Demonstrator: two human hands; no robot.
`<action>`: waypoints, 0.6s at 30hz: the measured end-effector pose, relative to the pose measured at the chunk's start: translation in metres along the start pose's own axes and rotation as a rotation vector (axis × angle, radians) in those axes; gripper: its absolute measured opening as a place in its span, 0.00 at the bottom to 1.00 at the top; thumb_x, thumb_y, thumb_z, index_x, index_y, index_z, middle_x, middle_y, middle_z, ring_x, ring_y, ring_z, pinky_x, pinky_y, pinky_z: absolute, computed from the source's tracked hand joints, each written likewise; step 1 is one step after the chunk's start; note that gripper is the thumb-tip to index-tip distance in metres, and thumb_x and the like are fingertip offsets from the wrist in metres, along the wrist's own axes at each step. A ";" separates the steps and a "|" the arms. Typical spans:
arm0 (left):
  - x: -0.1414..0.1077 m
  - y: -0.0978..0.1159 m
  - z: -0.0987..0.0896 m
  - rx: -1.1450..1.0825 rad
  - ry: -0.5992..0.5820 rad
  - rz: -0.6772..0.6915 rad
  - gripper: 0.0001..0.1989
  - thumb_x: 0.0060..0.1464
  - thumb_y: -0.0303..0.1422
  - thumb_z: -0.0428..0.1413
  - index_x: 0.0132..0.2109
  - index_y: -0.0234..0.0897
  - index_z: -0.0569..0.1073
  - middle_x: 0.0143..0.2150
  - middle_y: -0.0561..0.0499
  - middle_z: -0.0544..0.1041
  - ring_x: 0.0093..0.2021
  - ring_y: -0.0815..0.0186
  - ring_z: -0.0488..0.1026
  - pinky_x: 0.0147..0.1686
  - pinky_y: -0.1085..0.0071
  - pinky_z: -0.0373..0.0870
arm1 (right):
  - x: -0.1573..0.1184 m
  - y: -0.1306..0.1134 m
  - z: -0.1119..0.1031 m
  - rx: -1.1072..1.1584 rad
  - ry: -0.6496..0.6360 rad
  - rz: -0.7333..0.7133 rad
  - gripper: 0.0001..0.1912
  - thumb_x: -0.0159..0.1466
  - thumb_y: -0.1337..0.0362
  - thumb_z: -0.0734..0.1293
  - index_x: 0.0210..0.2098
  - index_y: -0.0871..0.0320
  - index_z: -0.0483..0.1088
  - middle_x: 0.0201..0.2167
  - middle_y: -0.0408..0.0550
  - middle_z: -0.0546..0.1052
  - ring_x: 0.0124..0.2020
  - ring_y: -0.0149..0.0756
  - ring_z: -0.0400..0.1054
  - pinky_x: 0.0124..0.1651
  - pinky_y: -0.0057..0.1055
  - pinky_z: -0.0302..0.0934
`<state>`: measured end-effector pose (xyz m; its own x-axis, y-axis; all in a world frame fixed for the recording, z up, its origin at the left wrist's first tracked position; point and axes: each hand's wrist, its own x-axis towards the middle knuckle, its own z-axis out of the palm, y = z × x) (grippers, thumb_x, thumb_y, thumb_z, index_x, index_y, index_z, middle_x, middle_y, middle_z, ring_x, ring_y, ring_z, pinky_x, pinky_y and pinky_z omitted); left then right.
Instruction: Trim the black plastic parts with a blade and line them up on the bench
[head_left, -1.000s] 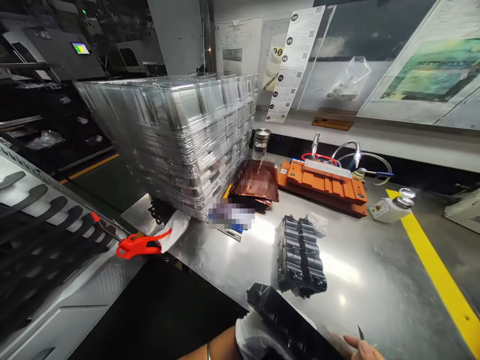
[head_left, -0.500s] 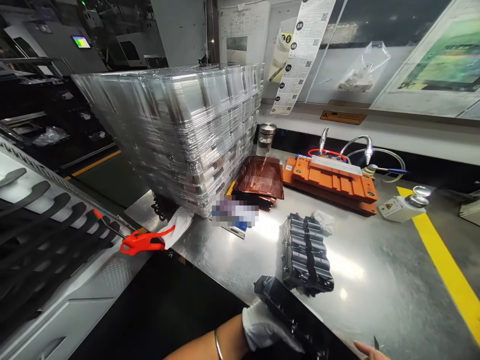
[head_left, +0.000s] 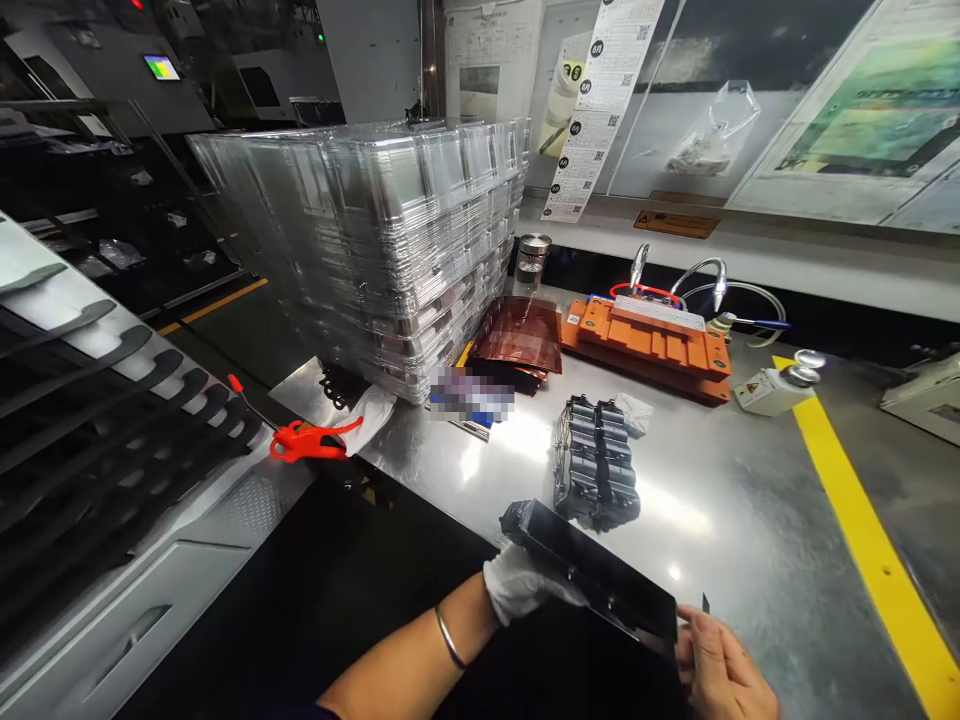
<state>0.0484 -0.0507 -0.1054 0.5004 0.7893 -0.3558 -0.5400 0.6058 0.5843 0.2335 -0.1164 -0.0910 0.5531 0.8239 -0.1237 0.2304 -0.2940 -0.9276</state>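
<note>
My left hand (head_left: 529, 585), in a white glove, holds a long black plastic part (head_left: 592, 570) from below near its left end. At the part's right end is my bare right hand (head_left: 720, 660), its fingers closed around a small dark blade (head_left: 706, 603) whose tip sticks up. Beyond them, a black ribbed part (head_left: 598, 460) lies on the metal table (head_left: 442, 490).
A tall stack of clear plastic trays (head_left: 360, 250) stands at the back left, near a red air gun (head_left: 311, 440). Brown sheets (head_left: 519, 335), an orange fixture (head_left: 649, 345) and a white bottle (head_left: 776, 388) are along the back.
The view has shifted, and the table items appear higher. My left hand and the black part show further up, and more of my right hand is visible at the part's right end.
</note>
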 end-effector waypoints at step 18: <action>-0.129 -0.002 -0.050 -0.094 0.253 -0.004 0.09 0.41 0.28 0.65 0.33 0.29 0.81 0.33 0.42 0.83 0.46 0.50 0.78 0.61 0.51 0.60 | -0.002 -0.017 0.009 0.077 -0.153 -0.013 0.32 0.58 0.36 0.58 0.39 0.61 0.68 0.18 0.38 0.64 0.18 0.27 0.55 0.20 0.25 0.50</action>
<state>-0.0493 -0.1490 -0.0973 0.3245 0.7795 -0.5358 -0.6046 0.6065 0.5163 0.2214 -0.1086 -0.0784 0.4206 0.8933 -0.1585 0.1716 -0.2499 -0.9529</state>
